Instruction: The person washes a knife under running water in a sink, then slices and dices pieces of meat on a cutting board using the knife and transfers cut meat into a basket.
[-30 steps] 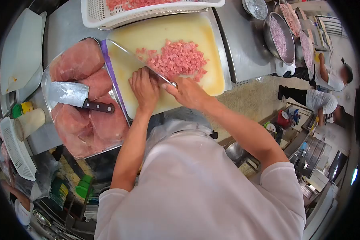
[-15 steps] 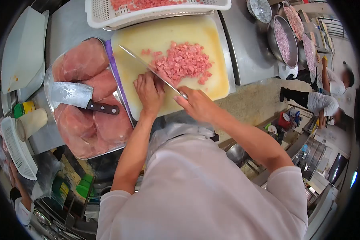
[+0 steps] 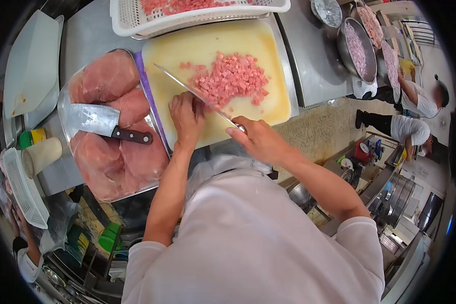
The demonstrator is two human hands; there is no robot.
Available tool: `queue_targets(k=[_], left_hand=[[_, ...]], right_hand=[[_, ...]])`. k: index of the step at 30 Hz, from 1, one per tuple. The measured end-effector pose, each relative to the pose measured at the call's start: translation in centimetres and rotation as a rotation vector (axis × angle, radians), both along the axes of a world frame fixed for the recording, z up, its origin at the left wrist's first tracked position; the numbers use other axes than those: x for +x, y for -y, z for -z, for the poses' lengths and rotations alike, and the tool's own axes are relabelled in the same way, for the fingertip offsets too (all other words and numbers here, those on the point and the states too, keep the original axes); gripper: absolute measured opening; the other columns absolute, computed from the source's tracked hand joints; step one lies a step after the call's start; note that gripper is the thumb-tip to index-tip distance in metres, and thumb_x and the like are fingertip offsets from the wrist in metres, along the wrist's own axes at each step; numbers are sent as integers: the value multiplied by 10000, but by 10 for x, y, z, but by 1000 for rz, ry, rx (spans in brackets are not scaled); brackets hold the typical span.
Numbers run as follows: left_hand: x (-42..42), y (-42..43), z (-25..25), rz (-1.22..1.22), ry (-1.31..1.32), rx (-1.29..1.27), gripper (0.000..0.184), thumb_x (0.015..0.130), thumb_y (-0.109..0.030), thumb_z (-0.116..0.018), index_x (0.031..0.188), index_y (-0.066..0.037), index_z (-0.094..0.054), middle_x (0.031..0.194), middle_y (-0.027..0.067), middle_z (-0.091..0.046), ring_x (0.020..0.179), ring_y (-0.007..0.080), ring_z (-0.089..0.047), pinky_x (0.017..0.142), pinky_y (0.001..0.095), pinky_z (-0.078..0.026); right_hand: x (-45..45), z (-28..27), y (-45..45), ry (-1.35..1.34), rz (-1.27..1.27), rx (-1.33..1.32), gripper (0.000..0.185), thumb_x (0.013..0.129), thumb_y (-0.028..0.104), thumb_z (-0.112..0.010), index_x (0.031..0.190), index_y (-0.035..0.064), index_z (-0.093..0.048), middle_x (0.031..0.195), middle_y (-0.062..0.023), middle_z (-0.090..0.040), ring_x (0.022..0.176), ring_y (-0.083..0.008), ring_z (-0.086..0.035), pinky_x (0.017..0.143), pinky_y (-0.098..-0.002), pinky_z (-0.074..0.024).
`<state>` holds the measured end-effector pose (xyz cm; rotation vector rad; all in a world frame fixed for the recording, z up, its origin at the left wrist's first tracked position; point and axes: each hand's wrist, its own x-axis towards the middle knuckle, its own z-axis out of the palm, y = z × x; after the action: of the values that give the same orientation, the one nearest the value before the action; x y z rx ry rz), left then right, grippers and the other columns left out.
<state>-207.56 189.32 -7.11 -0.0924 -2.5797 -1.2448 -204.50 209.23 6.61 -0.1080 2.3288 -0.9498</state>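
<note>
My right hand (image 3: 258,139) grips the handle of a long knife (image 3: 187,87), its blade slanting to the upper left across the cutting board (image 3: 177,45). Beside the blade, my left hand (image 3: 186,117) rests on the board with its fingers curled over a piece of pink meat (image 3: 198,105), mostly hidden by the fingers and blade. Beyond the knife lies a heap of diced meat (image 3: 233,78), with a few loose cubes to its left.
Left of the board, a metal tray (image 3: 63,109) bears large raw meat pieces (image 3: 109,71) and a cleaver (image 3: 93,119). A white basket (image 3: 202,19) with diced meat stands behind the board. Metal bowls (image 3: 372,66) of chopped food sit at right. Other people (image 3: 423,104) stand farther right.
My right hand and the knife have shifted slightly right and toward me. My left hand has stayed almost in place, curled on the board.
</note>
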Motion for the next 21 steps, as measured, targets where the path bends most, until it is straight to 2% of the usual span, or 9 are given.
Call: queue_targets(k=[1,4,5,8,10,13,16,19,21], left_hand=[[-1,-1,1,-4,-37,-1,180,827,-13,-639,1007,-19,-629,916,147,-646,893,383,-582,829,494,-413],[0,-3,0,13,-57,-24,230,781,4,-641,1010,-22,-635,923,144,-648,905,386,-582,830,496,-413],[-7,0,-2,14,-65,-28,225,792,2,-643,1015,-24,-637,925,145,-650,911,384,-585,831,494,-413],[2,2,-1,21,-44,-14,203,823,-7,-648,1024,-29,-641,930,145,-656,927,376,-592,831,490,-413],[7,5,-1,-6,-41,9,177,845,-13,-649,1021,-29,-639,932,145,-658,933,370,-595,829,488,-412],[6,7,-11,-22,57,-11,131,868,-24,-652,998,-26,-636,927,141,-656,929,364,-595,828,479,-410],[5,6,-7,-3,10,-67,117,864,-31,-651,981,-27,-638,931,139,-657,933,359,-595,832,472,-408],[8,7,-5,36,5,-117,109,866,-36,-646,974,-34,-643,939,136,-658,937,352,-593,837,466,-406],[5,9,-5,50,22,-131,109,866,-42,-645,975,-35,-643,942,135,-656,943,351,-592,846,465,-407]], right_hand=[[-3,12,4,-26,-15,-3,544,1066,455,-579,1189,-70,-653,746,-247,-655,698,-405,-659,689,-476,-518],[-25,53,28,-190,-23,-12,497,1058,420,-568,1102,-65,-662,807,-294,-694,858,-478,-696,779,-557,-529],[-35,53,28,-185,-25,-33,493,1057,417,-571,1104,-66,-663,803,-291,-693,849,-476,-696,775,-552,-529],[-35,30,24,-84,-2,-55,481,1056,403,-578,1120,-65,-666,794,-284,-692,826,-469,-696,762,-537,-529],[-26,-5,17,29,19,-37,471,1055,391,-584,1144,-63,-670,796,-281,-694,815,-463,-695,756,-524,-529],[0,-32,6,86,66,-31,489,1058,402,-596,1166,-69,-669,791,-254,-679,760,-377,-690,756,-480,-521],[11,-10,5,45,79,-60,488,1067,394,-580,1193,-70,-667,817,-261,-688,770,-391,-692,772,-479,-526],[-6,55,17,-205,2,-174,464,1057,375,-582,1224,-50,-664,875,-296,-706,853,-470,-701,788,-536,-532],[-27,57,27,-131,-2,-95,462,1056,375,-581,1216,-51,-665,896,-300,-707,863,-478,-699,790,-528,-533]])
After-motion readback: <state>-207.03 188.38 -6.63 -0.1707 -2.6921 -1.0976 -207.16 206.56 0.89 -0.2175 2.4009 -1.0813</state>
